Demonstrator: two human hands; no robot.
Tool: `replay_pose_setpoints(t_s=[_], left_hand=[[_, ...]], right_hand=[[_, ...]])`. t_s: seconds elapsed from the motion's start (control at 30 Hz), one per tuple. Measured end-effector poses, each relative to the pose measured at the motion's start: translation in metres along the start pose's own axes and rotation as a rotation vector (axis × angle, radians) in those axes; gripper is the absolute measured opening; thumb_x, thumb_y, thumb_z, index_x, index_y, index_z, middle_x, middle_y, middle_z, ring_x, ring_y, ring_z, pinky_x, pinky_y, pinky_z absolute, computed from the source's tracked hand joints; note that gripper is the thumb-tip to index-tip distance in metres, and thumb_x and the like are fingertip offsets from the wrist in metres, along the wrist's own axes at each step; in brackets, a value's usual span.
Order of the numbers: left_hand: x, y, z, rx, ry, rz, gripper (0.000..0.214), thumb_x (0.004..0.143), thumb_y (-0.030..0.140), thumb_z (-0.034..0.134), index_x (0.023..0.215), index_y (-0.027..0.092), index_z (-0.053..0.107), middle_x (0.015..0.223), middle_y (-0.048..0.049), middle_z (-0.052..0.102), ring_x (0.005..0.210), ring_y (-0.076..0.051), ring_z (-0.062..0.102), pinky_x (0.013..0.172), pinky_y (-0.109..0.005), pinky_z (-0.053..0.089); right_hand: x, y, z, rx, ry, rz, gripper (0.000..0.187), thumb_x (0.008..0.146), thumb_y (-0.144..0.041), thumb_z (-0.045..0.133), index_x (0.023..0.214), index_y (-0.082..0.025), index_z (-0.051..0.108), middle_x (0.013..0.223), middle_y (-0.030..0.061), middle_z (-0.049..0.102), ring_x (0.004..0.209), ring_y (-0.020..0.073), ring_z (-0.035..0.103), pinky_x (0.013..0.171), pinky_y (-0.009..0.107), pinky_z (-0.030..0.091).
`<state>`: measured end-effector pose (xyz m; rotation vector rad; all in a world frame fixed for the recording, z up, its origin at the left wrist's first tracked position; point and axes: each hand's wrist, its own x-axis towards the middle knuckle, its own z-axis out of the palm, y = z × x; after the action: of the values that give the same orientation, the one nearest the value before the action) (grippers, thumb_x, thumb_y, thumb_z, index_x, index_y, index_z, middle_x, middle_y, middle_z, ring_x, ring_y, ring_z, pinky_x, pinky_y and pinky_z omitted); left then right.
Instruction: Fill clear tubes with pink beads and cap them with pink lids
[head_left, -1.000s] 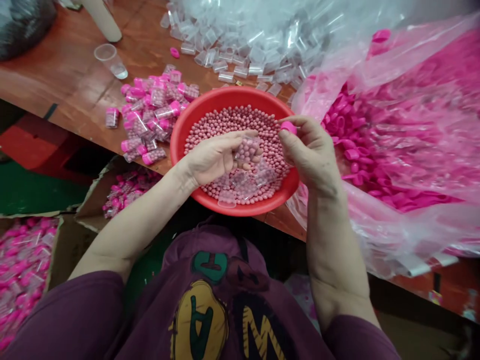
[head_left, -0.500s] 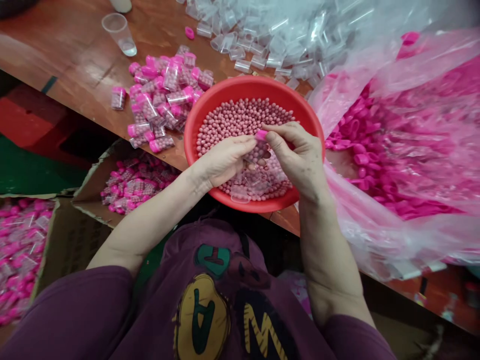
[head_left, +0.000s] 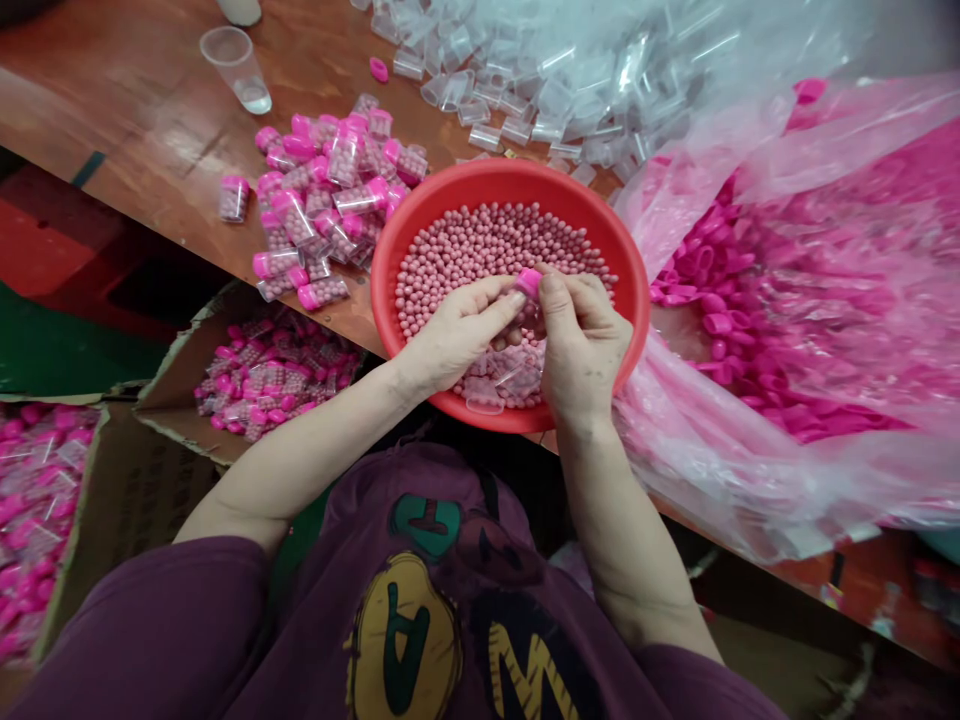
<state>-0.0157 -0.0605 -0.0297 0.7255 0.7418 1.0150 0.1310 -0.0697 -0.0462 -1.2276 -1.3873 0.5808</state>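
Over a red basin [head_left: 386, 260] of small pink balls [head_left: 480, 235], both my hands meet at one small clear bottle with a pink cap [head_left: 529, 281]. My left hand [head_left: 465, 325] is closed around the bottle's body, which its fingers partly hide. The thumb and fingers of my right hand [head_left: 585, 335] pinch the bottle near its pink cap. The cap sits on the bottle's mouth; whether it is fully seated I cannot tell. Below my hands, a few clear empty bottles [head_left: 517, 370] lie among the balls.
Filled pink-capped bottles [head_left: 322, 200] are heaped left of the basin. Clear empty bottles [head_left: 540, 90] lie behind it. A plastic bag [head_left: 750, 480] of pink caps [head_left: 720, 260] spreads on the right. A plastic cup [head_left: 238, 70] stands far left. Cardboard boxes [head_left: 142, 480] of bottles sit below.
My right hand has come left and closer to my left hand, its fingers now against the bottle. The pink cap now sits more upright on the bottle's top.
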Motion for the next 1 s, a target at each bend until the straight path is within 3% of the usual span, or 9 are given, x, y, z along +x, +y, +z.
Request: replay_pose_setpoints(t_s=[0.33,0.6,0.77,0.87,1.0], left_hand=[[-0.003,0.004,0.001,-0.121,-0.013,-0.087,0.024,0.102,0.035,0.095,0.099,0.016,0.080,0.082,0.0023,0.069,0.064,-0.006,0.060,0.057,-0.018,0.045],[-0.002,0.009,0.000,-0.132,0.049,-0.153,0.026,0.102,0.028,0.094,0.092,0.015,0.074,0.079,0.0028,0.068,0.063,-0.004,0.060,0.058,-0.014,0.045],[-0.006,0.013,0.000,-0.087,0.012,-0.170,0.023,0.103,0.029,0.093,0.096,0.015,0.076,0.083,0.0005,0.073,0.063,-0.005,0.061,0.057,-0.016,0.045],[-0.005,0.014,0.001,-0.089,-0.016,-0.187,0.027,0.102,0.032,0.094,0.094,0.014,0.075,0.082,0.0001,0.073,0.062,-0.005,0.062,0.056,-0.016,0.045],[-0.003,0.014,0.001,-0.065,-0.050,-0.169,0.028,0.102,0.031,0.094,0.092,0.014,0.075,0.082,0.0000,0.072,0.061,-0.005,0.062,0.056,-0.016,0.046]], right_hand=[[-0.006,-0.014,0.001,-0.157,0.028,-0.063,0.033,0.119,-0.049,0.063,0.114,-0.033,0.092,0.112,0.0077,0.085,0.112,0.0286,0.081,0.111,0.052,0.069],[-0.007,-0.011,-0.022,-0.349,-0.266,-0.171,0.048,0.122,-0.047,0.048,0.158,-0.037,0.078,0.138,0.0121,0.081,0.128,0.0325,0.079,0.117,0.056,0.069],[0.017,-0.012,-0.058,-0.265,-0.551,-0.190,0.048,0.116,-0.049,0.062,0.161,-0.038,0.076,0.135,0.0101,0.080,0.123,0.0324,0.079,0.113,0.056,0.070],[0.024,-0.010,-0.064,-0.149,-0.460,-0.085,0.049,0.113,-0.064,0.070,0.155,-0.040,0.079,0.127,0.0072,0.082,0.114,0.0307,0.081,0.105,0.053,0.072],[0.020,-0.006,-0.044,-0.079,-0.261,0.019,0.058,0.114,-0.081,0.060,0.142,-0.037,0.084,0.119,0.0069,0.084,0.117,0.0315,0.081,0.105,0.054,0.071]])
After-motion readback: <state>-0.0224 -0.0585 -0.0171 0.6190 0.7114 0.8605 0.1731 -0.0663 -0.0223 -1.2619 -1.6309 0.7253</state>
